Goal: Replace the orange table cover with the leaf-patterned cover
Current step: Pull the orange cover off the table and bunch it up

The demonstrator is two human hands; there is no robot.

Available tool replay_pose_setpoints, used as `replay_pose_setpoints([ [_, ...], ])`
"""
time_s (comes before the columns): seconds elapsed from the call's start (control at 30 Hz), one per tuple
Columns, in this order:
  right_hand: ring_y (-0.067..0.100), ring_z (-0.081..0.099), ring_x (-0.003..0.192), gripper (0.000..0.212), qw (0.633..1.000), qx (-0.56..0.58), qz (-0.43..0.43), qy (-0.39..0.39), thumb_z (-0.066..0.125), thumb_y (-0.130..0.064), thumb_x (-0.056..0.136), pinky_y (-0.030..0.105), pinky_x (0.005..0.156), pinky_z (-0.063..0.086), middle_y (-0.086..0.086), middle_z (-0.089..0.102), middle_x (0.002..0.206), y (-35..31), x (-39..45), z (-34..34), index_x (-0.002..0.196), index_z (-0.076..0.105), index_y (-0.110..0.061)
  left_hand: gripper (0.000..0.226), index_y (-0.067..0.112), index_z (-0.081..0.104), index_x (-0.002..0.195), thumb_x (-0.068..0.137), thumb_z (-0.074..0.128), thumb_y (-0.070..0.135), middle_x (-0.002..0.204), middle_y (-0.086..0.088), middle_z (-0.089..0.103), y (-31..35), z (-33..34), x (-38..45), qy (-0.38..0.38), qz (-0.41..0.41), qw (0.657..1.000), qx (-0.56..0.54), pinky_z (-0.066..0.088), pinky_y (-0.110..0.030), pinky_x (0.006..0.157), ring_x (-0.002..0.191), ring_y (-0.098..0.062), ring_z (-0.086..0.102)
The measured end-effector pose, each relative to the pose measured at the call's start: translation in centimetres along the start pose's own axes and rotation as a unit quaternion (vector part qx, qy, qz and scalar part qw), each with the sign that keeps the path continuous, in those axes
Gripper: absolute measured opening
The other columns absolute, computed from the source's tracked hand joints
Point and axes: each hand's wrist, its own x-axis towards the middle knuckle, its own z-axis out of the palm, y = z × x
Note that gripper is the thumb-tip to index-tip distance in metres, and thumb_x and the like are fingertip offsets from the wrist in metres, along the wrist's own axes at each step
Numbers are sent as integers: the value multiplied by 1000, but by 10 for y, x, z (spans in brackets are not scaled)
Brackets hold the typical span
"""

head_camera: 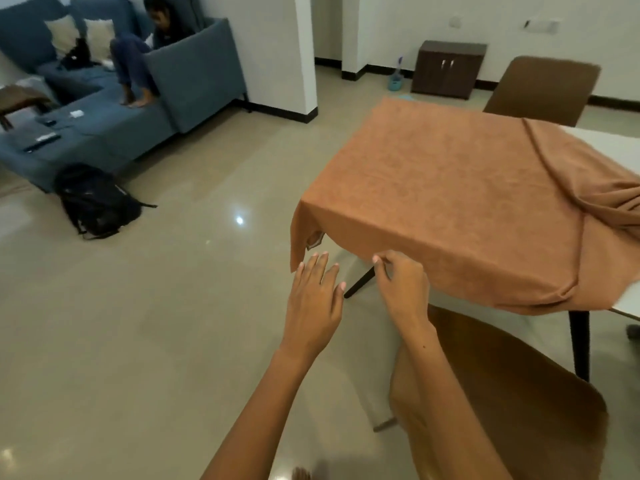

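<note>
An orange cover is lying over the near end of a white desk, bunched toward the right where bare top is showing, its near edge hanging over open tiled floor. A brown chair is sitting just beside that edge. The right hand is pinching the hanging hem, while the left hand is hovering flat with fingers straight, just beside the drooping corner.
</note>
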Motion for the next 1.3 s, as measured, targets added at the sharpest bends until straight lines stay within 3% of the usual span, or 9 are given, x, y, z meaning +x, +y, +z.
replay_pose_setpoints([
  [0.23, 23, 62, 76, 20, 996, -43, 71, 44, 53, -21, 94, 34, 62, 48, 6, 67, 85, 1, 83, 51, 89, 68, -9, 55, 10, 52, 134, 97, 23, 37, 149, -9, 38, -74, 31, 110, -41, 57, 997, -43, 10, -30, 115, 142, -21, 26],
  [0.47, 30, 63, 78, 15, 990, -90, 84, 66, 54, -17, 92, 38, 63, 48, 8, 67, 94, 33, 208, 144, 95, 67, -10, 54, 10, 49, 137, 100, 22, 39, 148, -10, 40, -158, 107, 244, -94, 82, 991, -35, 27, -45, 113, 140, -22, 29],
  [0.57, 28, 63, 74, 19, 991, -103, 61, 54, 51, -21, 89, 35, 59, 49, 8, 66, 90, 43, 263, 196, 93, 66, -10, 57, 11, 40, 142, 102, 14, 41, 152, -6, 30, -195, 139, 297, -111, 89, 989, -32, 17, -35, 117, 143, -17, 18],
  [0.67, 26, 65, 79, 21, 991, -113, 51, 39, 54, -22, 86, 31, 64, 52, 8, 67, 96, 51, 306, 244, 96, 67, -9, 56, 8, 33, 144, 104, 12, 39, 153, -6, 25, -222, 166, 340, -138, 97, 985, -38, 5, -28, 117, 144, -15, 11],
  [0.8, 27, 65, 99, 38, 986, -154, 41, -39, 44, -33, 87, 33, 78, 54, 11, 64, 117, 61, 326, 296, 106, 67, -9, 54, 6, 36, 143, 104, 15, 35, 151, -9, 30, -248, 191, 377, -170, 111, 978, -41, 5, -28, 115, 144, -17, 14],
  [0.87, 26, 57, 116, 47, 978, -182, 35, -92, 39, -44, 92, 40, 93, 49, 11, 56, 131, 68, 325, 312, 118, 63, -13, 54, 5, 37, 143, 103, 15, 36, 151, -10, 31, -257, 202, 390, -178, 113, 977, -35, 7, -29, 115, 145, -15, 8],
  [0.97, 22, 44, 131, 60, 971, -204, 27, -124, 24, -56, 97, 42, 105, 36, 7, 48, 141, 73, 320, 326, 127, 58, -18, 56, 5, 39, 142, 103, 15, 37, 149, -12, 35, -269, 213, 403, -203, 108, 972, -38, 8, -29, 114, 143, -19, 17],
  [1.2, 19, 58, 113, 25, 992, -124, 6, -14, 50, -31, 87, 35, 103, 33, 2, 66, 118, 75, 329, 337, 85, 70, -17, 55, 12, 27, 149, 102, 19, 40, 157, -6, 22, -282, 228, 414, -209, 113, 970, -43, 4, -29, 117, 146, -17, 13],
  [1.3, 18, 59, 110, 21, 992, -126, -10, -20, 49, -26, 86, 33, 106, 31, 2, 66, 113, 74, 333, 333, 87, 67, -15, 56, 13, 25, 150, 102, 19, 41, 158, -5, 18, -277, 235, 418, -212, 129, 968, -47, 4, -31, 118, 146, -18, 12],
])
